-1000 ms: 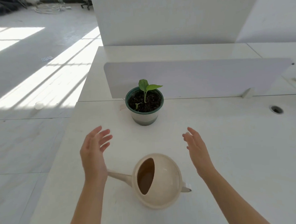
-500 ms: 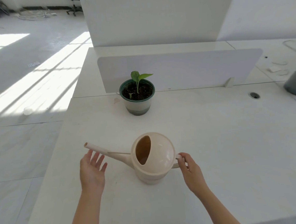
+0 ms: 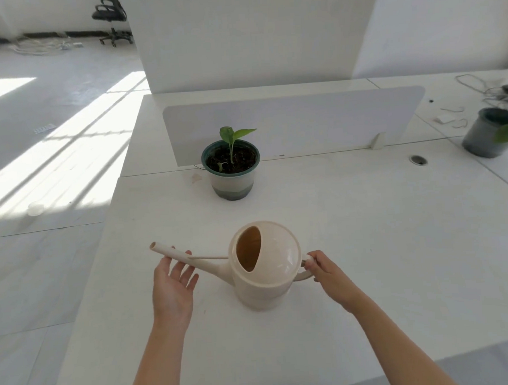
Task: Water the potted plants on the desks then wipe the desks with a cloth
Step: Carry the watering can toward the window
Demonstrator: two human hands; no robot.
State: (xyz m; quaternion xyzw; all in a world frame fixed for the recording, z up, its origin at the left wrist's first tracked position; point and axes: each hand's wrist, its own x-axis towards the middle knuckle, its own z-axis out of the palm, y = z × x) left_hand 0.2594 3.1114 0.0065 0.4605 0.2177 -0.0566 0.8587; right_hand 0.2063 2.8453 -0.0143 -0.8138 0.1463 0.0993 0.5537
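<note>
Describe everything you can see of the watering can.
The watering can is cream, smooth plastic by its look, with a domed top, an oval filling hole showing a darker inside, a long thin spout pointing left and a handle on its right. It appears to stand upright on the desk, nearer than the potted plant. The right hand grips the handle; the open left hand touches the spout with its fingertips.
</note>
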